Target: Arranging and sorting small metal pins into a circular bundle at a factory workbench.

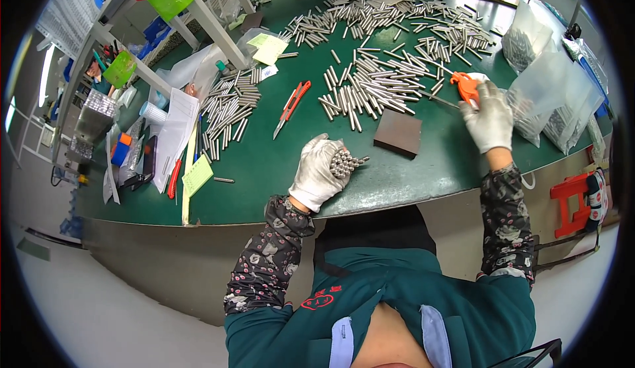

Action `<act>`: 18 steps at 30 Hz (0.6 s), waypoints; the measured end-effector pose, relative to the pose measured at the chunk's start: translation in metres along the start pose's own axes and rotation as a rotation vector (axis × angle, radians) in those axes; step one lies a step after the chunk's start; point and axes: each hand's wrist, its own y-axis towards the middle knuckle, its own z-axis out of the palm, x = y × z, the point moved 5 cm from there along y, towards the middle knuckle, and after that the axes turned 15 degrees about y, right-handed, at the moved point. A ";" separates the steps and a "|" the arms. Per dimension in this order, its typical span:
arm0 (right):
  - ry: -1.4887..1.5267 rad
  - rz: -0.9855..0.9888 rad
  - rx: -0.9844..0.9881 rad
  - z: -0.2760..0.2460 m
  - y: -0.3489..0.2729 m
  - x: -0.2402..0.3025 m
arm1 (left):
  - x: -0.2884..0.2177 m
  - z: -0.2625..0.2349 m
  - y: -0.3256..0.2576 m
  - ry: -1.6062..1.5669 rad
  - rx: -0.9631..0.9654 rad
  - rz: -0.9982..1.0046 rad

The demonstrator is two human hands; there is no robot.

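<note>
My left hand (319, 171), in a white glove, is closed around a bundle of short metal rods (344, 163), their round ends showing toward the right. It rests near the front edge of the green table (264, 169). My right hand (489, 118), also gloved, grips orange-handled scissors (465, 87) whose blades point left toward a heap of loose metal rods (377, 87). A dark brown rectangular block (398, 132) lies flat between my two hands.
More rods are spread across the back of the table (397, 17) and in a pile at left (228, 107). An orange utility knife (291, 108), clear plastic bags (552, 93), papers (173, 136), yellow notes (197, 175) and a white frame (211, 24) surround the work area.
</note>
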 end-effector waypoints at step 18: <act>0.019 0.380 0.433 0.046 0.023 -0.092 | 0.006 0.005 -0.002 -0.004 -0.048 -0.011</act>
